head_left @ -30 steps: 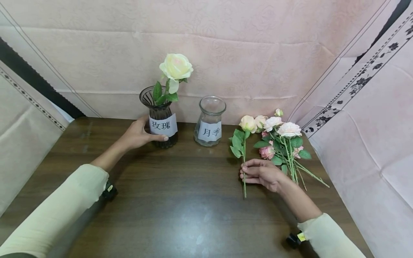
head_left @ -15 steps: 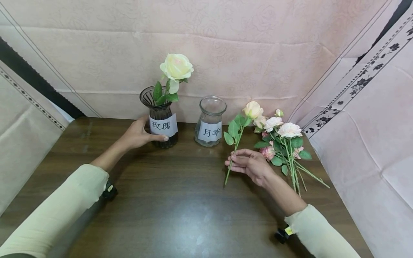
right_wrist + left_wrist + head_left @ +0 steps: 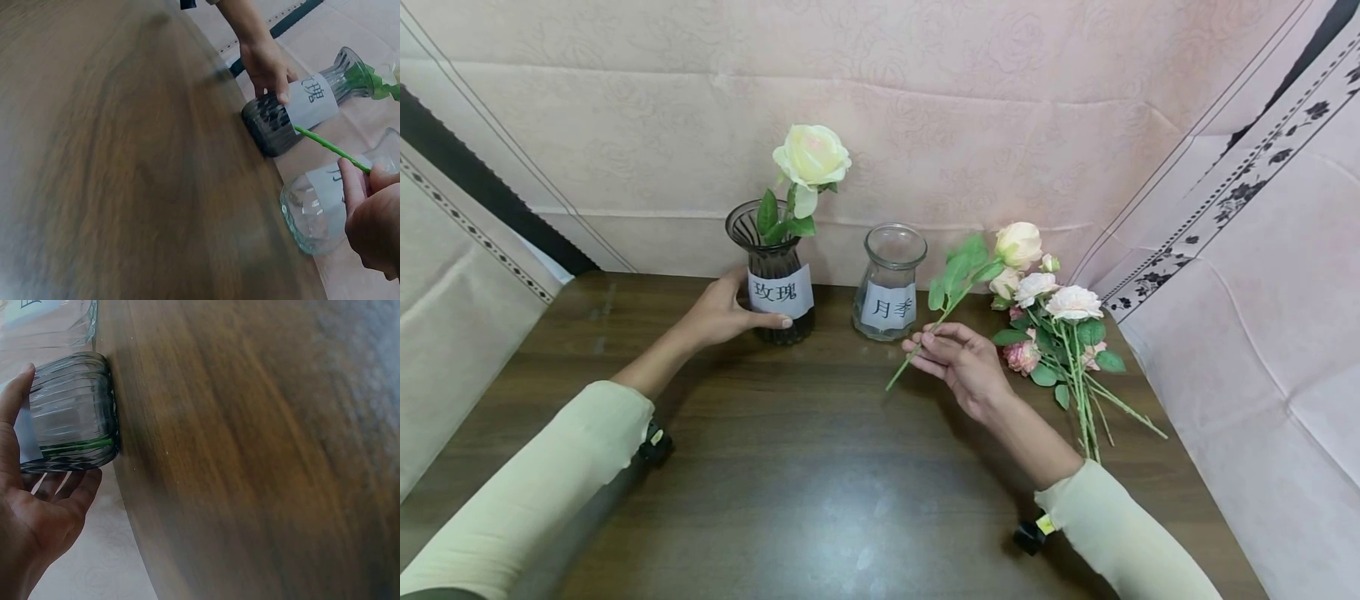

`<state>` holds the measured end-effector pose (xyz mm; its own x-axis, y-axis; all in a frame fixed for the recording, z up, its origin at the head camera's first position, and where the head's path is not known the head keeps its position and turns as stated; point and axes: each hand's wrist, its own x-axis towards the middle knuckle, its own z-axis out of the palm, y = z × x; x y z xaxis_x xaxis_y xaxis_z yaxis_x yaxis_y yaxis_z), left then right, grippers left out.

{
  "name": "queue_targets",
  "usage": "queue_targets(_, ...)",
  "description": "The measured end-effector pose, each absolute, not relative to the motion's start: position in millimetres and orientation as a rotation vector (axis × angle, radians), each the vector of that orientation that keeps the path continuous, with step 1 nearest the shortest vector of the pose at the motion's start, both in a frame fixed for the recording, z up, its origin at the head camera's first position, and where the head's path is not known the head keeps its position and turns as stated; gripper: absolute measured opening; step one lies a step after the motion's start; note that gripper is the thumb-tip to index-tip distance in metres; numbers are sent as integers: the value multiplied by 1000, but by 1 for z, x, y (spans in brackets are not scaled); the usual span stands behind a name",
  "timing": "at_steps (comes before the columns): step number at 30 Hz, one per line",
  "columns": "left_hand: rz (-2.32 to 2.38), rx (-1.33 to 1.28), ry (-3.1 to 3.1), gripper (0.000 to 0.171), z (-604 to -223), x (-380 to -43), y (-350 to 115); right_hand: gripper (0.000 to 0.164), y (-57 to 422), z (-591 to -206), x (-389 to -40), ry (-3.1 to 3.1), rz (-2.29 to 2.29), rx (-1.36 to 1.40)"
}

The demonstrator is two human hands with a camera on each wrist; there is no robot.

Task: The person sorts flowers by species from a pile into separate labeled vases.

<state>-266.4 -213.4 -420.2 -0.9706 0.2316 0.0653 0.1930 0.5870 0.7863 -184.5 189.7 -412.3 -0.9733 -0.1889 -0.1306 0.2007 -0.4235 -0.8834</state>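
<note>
My left hand point(image 3: 721, 312) holds the dark ribbed glass vase point(image 3: 771, 265) low down, thumb across its front; in the left wrist view, fingers point(image 3: 81, 487) curl round the far side. A pale yellow-white rose point(image 3: 812, 156) stands in that vase, leaning right. Between thumb and fingers, my right hand point(image 3: 966, 367) pinches the stem of a pale yellow rose point(image 3: 1019, 244). This rose is tilted, bloom up to the right, stem end down to the left. The right wrist view shows the bare green stem point(image 3: 331, 146) across the vases. A clear glass vase point(image 3: 880, 273) stands between the hands.
Several pink, white and cream flowers point(image 3: 1075, 302) lie in a pile at the table's right, stems toward the front. Both vases carry white paper labels with characters. The brown wooden table point(image 3: 820, 467) meets a pale pink cloth backdrop point(image 3: 925, 125) behind the vases.
My right hand has moved left and away from me with the rose. The rose has gone from upright to tilted right, off the flower pile. My left hand and the dark vase stay put.
</note>
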Motion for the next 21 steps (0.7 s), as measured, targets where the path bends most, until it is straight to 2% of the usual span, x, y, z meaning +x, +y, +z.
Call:
queue_targets(5, 1373, 360, 2743, 96, -419, -266, -213, 28, 178, -408, -187, 1515, -2570, 11)
queue_targets(14, 1363, 351, 2743, 96, -418, -266, -213, 16, 155, -401, -195, 1400, -2786, 7)
queue_targets(21, 1357, 340, 2747, 98, -417, -265, -214, 16, 139, -392, -200, 1370, -2911, 28)
